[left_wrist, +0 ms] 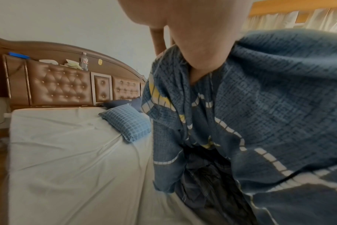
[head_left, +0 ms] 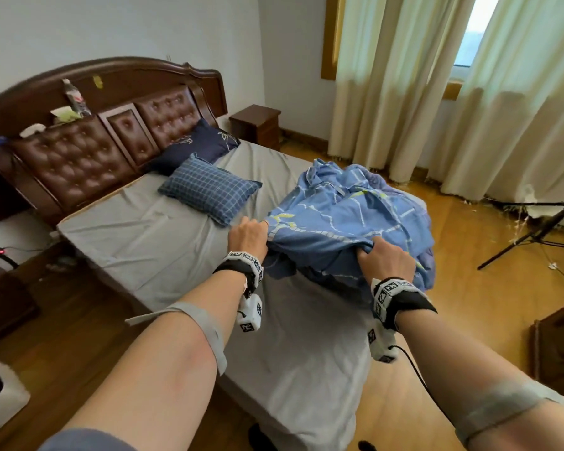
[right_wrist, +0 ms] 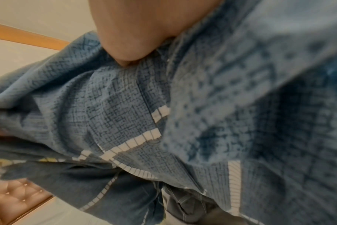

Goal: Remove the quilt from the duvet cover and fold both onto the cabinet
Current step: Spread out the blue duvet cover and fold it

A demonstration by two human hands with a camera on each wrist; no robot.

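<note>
A blue duvet cover with white and yellow lines lies bunched on the right side of the bed. My left hand grips its near left edge. My right hand grips a fold of its near right edge. Between the hands the cloth hangs lifted off the grey sheet. In the left wrist view the duvet cover drapes from my palm, with darker cloth inside its opening. The right wrist view is filled by the duvet cover under my hand. I cannot tell the quilt apart from the cover.
Two blue pillows lie by the brown padded headboard. A small wooden nightstand stands beyond the bed. Curtains hang at the right, with a tripod on the wooden floor. Dark wooden furniture shows at the right edge.
</note>
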